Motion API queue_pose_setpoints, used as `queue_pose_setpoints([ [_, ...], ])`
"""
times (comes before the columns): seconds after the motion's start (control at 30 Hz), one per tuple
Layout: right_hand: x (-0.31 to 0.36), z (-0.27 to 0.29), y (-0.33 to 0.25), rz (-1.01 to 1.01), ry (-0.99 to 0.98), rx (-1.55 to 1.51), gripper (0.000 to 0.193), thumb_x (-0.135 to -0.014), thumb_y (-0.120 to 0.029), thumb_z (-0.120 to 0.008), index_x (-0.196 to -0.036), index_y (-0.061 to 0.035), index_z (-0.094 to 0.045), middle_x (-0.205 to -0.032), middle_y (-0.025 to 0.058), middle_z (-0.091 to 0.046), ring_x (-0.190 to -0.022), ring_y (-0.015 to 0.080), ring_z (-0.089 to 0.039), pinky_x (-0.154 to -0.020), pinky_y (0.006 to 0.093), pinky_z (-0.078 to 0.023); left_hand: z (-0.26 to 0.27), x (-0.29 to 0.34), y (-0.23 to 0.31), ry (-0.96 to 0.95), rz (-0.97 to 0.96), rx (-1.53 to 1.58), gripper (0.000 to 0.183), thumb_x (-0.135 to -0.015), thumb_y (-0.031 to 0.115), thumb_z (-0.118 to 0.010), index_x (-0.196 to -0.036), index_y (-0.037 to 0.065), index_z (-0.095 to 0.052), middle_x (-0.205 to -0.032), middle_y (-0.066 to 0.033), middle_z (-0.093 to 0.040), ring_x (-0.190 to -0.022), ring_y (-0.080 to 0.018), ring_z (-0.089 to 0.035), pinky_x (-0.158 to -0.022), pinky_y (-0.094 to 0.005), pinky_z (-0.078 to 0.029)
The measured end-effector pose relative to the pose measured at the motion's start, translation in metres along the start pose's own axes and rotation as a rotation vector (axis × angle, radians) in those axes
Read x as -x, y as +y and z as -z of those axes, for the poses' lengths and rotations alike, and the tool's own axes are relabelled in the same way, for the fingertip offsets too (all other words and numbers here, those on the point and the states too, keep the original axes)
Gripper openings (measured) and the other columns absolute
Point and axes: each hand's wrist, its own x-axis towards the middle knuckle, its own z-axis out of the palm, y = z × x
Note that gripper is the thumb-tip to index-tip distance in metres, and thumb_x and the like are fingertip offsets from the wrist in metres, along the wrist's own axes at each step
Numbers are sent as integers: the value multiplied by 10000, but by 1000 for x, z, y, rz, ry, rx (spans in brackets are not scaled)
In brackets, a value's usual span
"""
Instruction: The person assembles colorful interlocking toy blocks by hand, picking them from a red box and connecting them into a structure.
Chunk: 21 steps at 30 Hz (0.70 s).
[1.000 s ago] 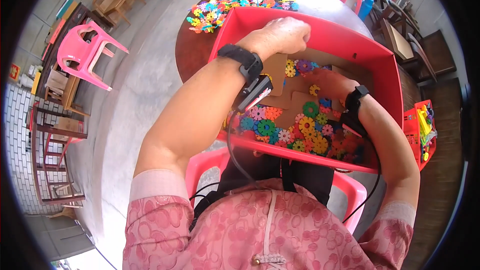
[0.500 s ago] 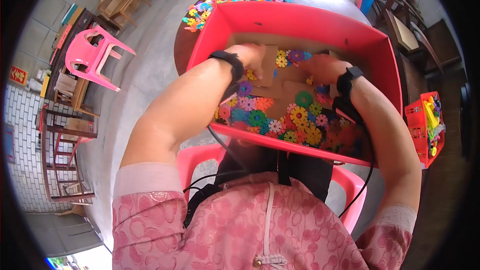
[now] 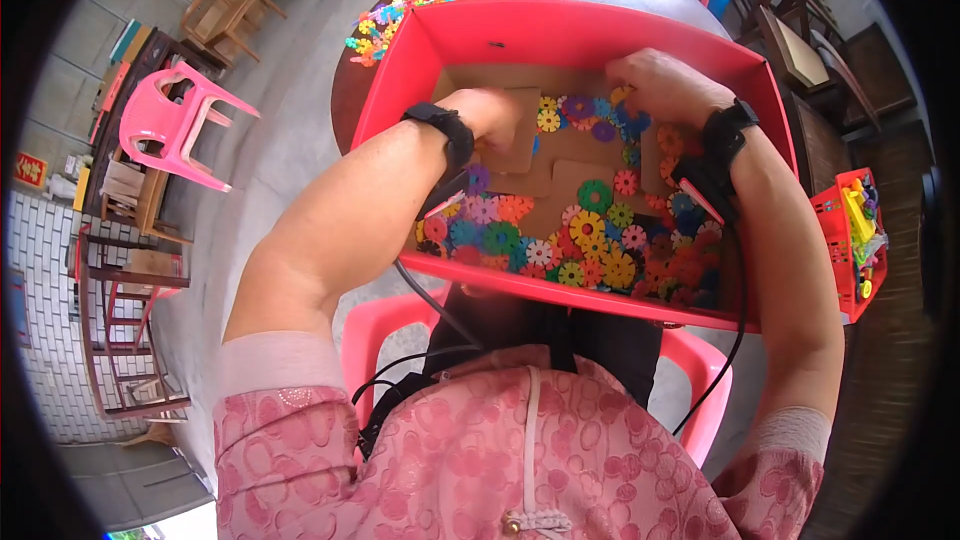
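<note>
- Just raised the right hand [image 3: 668, 88] toward the far wall of the red box [image 3: 590, 32], baring more flower pieces [image 3: 670, 142] inside at right; likely has picked one out.
- Apparently pinching a yellow piece [image 3: 618, 96] with fingertips together.
- Reaching down at left with the left hand [image 3: 490, 116], beside a cardboard panel [image 3: 518, 140]; cannot tell finger spread or hold.

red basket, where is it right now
In the head view, the red basket is on the right, just outside the big red box and beyond the right forearm.
</note>
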Motion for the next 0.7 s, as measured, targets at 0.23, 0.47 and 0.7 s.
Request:
queue_pose_setpoints([
  [0.23, 2, 2, 2, -69, -151, -4, 256, -713, -66, -645, -959, -17, -597, -931, 165, -619, -952, 352, -571, -819, 429, -467, 26, 6, 1, 386, -132, 24, 302, -774, 9, -522, -1056, 11, -630, -1016, -200, -648, -923, -351, -638, -721, -419, -519],
  [0.47, 7, 9, 1, 13, -71, -43, 289, -695, -58, -626, -980, -26, -593, -950, 149, -629, -961, 339, -585, -829, 407, -482, 54, 50, 11, 702, -279, 437, 334, -795, -32, -507, -1089, 51, -643, -1039, -157, -655, -915, -308, -649, -744, -374, -536],
  [0.7, 11, 8, 2, -42, -35, -126, 215, -692, -47, -612, -900, -4, -573, -864, 171, -610, -881, 359, -578, -740, 421, -467, 59, 60, 11, 827, -341, 409, 253, -795, 11, -605, -1046, 25, -624, -938, -133, -651, -647, -206, -641, -622, -355, -516],
])
